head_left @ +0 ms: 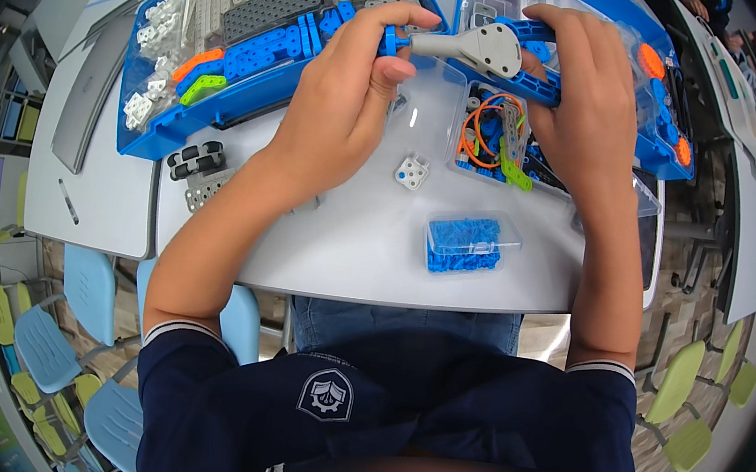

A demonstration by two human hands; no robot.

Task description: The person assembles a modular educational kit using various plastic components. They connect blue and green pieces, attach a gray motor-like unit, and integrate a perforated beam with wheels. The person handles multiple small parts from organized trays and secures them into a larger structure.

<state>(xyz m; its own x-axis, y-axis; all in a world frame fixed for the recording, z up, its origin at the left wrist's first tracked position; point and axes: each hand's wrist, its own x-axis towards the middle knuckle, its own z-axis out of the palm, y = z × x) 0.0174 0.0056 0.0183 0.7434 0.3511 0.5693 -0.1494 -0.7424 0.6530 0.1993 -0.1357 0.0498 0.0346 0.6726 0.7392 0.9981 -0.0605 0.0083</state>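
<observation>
Both hands hold a grey and blue plastic assembly (483, 51) above the table. My left hand (339, 104) curls its thumb and index finger around a small blue piece (390, 41) at the assembly's narrow grey end. On the other side, my right hand (588, 101) grips the blue forked arms (533, 87) fixed to the wide grey part; some of its fingertips are hidden. Below the hands lies a small white block (412, 172) with holes. Closer to me sits a clear lidded box of small blue pieces (464, 245).
A blue bin (224, 104) of grey, white and blue kit parts stands at the back left. Another blue bin (679, 165) is at the back right, beside a clear tray (544, 188) with orange cables. Black-and-grey wheels (196, 160) lie by my left forearm. Chairs (53, 347) stand behind.
</observation>
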